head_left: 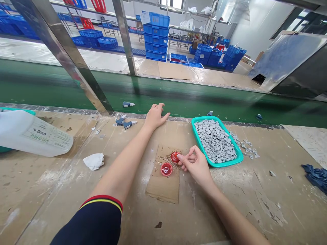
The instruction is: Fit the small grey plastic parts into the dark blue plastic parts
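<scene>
My left hand (156, 117) reaches to the green conveyor belt's near edge, its fingers apart and nothing visible in them. Close to my body's midline, my right hand (195, 164) pinches thumb and finger together over a small red cup (174, 157); whatever is between the tips is too small to make out. A second red cup (166, 169) holding red liquid stands beside it on a stained cardboard piece (163, 190). Just right of my right hand, a turquoise tray (226, 165) is heaped with small grey plastic parts (216, 141).
Blue-and-grey pieces (127, 124) lie left of my left hand, and another blue-and-grey piece (128, 104) rests on the belt (176, 102). A crumpled tissue (94, 161) and a white jug (33, 134) lie left. Metal posts (125, 37) rise behind. Dark blue cloth (315, 177) lies right.
</scene>
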Motion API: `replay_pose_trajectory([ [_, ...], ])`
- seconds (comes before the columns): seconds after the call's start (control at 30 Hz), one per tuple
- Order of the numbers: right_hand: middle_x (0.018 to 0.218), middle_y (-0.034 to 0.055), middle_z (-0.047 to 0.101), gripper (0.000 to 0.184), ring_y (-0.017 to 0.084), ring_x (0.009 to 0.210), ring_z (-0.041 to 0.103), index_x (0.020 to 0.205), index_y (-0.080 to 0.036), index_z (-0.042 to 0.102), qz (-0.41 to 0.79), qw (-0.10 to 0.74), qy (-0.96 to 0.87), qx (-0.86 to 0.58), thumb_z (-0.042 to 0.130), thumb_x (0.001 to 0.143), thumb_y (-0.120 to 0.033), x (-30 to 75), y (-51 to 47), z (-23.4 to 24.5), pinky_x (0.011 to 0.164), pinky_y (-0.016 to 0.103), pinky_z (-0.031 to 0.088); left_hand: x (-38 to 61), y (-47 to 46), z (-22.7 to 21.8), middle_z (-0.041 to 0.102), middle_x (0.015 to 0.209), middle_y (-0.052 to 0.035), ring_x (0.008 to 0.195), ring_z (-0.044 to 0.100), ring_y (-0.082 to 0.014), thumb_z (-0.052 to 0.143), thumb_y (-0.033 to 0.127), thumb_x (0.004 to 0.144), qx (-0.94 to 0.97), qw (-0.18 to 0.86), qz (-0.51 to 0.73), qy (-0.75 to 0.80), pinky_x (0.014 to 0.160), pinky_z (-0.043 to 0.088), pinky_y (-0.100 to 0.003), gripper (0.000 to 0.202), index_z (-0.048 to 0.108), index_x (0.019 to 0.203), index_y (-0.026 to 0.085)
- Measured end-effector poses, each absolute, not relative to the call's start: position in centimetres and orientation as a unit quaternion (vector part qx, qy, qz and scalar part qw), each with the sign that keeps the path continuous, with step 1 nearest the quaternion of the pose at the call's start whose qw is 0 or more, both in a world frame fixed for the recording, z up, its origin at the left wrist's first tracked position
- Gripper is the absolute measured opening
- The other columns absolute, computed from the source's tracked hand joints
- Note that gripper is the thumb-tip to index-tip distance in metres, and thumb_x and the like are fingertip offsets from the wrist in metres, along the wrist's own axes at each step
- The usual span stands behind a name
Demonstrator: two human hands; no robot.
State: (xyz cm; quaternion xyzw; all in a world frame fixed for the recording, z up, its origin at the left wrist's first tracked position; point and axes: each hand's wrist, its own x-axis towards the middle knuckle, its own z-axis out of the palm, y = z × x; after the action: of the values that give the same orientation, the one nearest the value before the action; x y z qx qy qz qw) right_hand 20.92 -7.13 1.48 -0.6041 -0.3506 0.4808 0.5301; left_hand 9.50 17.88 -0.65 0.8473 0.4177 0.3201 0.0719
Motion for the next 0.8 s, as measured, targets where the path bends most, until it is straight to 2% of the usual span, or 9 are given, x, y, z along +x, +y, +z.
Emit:
replay_pose_trajectory([
  [0.17,0.059,-0.0038,0.067,0.048,0.009,0.046,0.054,0.077,-0.024,0.030,0.529,0.544,-0.342,-0.555,0.074,0.074,-0.042,21.5,-7.2,2.3,0.045,0.019,0.039,9.6,17.9,-0.6,0.064,0.096,-0.0102,0.108,0.051,-0.0283,0.056,0.041,0.084,0.841,0.090,0.321,0.426,0.079,0.046,-0.037,0.044,0.049,0.120,0.017],
  [0.27,0.060,-0.0040,0.066,0.047,0.009,0.046,0.053,0.077,-0.024,0.030,0.545,0.557,-0.327,-0.535,0.073,0.074,-0.044,21.9,-7.3,2.6,0.045,0.019,0.038,9.5,17.8,-0.4,0.064,0.097,-0.0104,0.110,0.051,-0.0286,0.056,0.041,0.084,0.838,0.102,0.319,0.431,0.083,0.045,-0.037,0.044,0.049,0.121,0.018],
  [0.43,0.060,-0.0033,0.066,0.036,0.010,0.047,0.054,0.078,-0.023,0.041,0.525,0.549,-0.349,-0.548,0.071,0.076,-0.042,21.9,-7.7,2.7,0.046,0.020,0.041,9.6,18.1,0.3,0.067,0.099,-0.0098,0.109,0.055,-0.0264,0.054,0.041,0.085,0.841,0.121,0.303,0.432,0.090,0.044,-0.037,0.041,0.051,0.118,0.018],
  [0.53,0.067,-0.0001,0.069,0.021,0.013,0.055,0.061,0.081,-0.021,0.053,0.470,0.519,-0.418,-0.578,0.067,0.081,-0.036,21.6,-8.0,2.9,0.052,0.023,0.044,11.4,19.2,1.3,0.070,0.096,-0.0110,0.093,0.063,-0.0254,0.044,0.047,0.089,0.836,0.147,0.279,0.449,0.082,0.048,-0.038,0.042,0.053,0.115,0.016],
  [0.6,0.073,0.0013,0.071,0.013,0.016,0.064,0.065,0.083,-0.021,0.058,0.421,0.507,-0.478,-0.581,0.065,0.083,-0.032,21.6,-8.1,3.0,0.057,0.023,0.046,14.0,20.1,2.3,0.072,0.091,-0.0119,0.084,0.066,-0.0254,0.040,0.054,0.089,0.840,0.171,0.248,0.452,0.074,0.049,-0.037,0.046,0.060,0.106,0.016],
  [0.7,0.079,0.0022,0.074,0.004,0.018,0.071,0.069,0.086,-0.021,0.062,0.343,0.499,-0.556,-0.569,0.062,0.086,-0.024,21.7,-8.3,2.8,0.061,0.024,0.047,19.2,21.1,3.8,0.073,0.089,-0.0120,0.083,0.067,-0.0269,0.050,0.062,0.081,0.857,0.203,0.191,0.433,0.070,0.050,-0.035,0.049,0.067,0.089,0.017],
  [0.8,0.078,0.0029,0.074,0.002,0.019,0.068,0.069,0.085,-0.020,0.063,0.237,0.493,-0.627,-0.554,0.061,0.086,-0.020,22.1,-8.1,2.0,0.060,0.024,0.045,24.3,21.7,4.6,0.072,0.088,-0.0124,0.081,0.066,-0.0254,0.061,0.060,0.075,0.870,0.221,0.143,0.418,0.066,0.050,-0.033,0.044,0.068,0.082,0.017],
])
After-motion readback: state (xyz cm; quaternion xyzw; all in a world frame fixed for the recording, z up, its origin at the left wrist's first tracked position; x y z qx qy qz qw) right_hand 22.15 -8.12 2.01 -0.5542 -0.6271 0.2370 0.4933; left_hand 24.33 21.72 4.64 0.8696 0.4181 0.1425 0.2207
